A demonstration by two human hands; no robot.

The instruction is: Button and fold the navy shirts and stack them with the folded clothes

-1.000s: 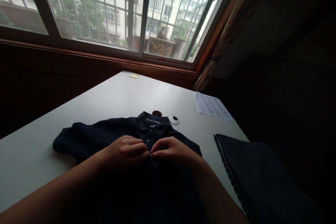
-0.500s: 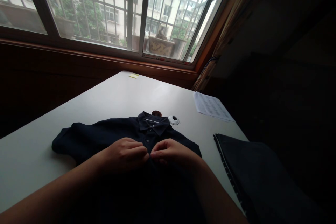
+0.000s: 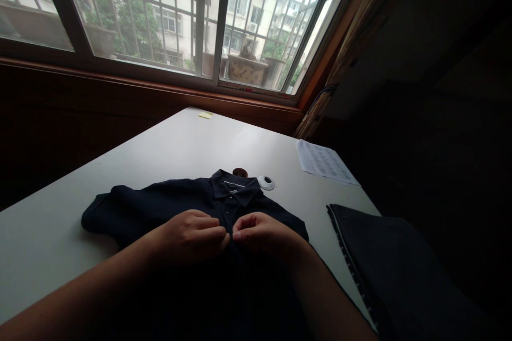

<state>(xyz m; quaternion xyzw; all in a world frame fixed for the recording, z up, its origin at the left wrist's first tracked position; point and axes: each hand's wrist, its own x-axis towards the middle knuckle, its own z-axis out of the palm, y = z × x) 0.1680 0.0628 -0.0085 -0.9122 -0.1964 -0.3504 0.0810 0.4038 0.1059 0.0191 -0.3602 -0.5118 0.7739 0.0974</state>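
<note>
A dark navy collared shirt [image 3: 156,200] lies front up on the white table, its collar [image 3: 238,189] pointing toward the window. Buttons run down the front placket below the collar. My left hand [image 3: 198,234] is closed with its fingers pinching the placket from the left. Facing it, my right hand [image 3: 258,232] pinches the placket from the right, thumb against forefinger. The two sets of fingertips nearly meet at the middle of the shirt. Any button between them is hidden, and the lower shirt is lost in shadow.
On the white table [image 3: 168,154], a white ring-shaped object [image 3: 266,182] and a round brown object [image 3: 240,172] sit by the collar. Printed papers [image 3: 326,162] lie at the right edge, a yellow note [image 3: 205,115] at the far corner. Dark folded cloth [image 3: 384,256] is at right.
Both hands stay at the placket with only slight finger movement. The whole view has shifted a little.
</note>
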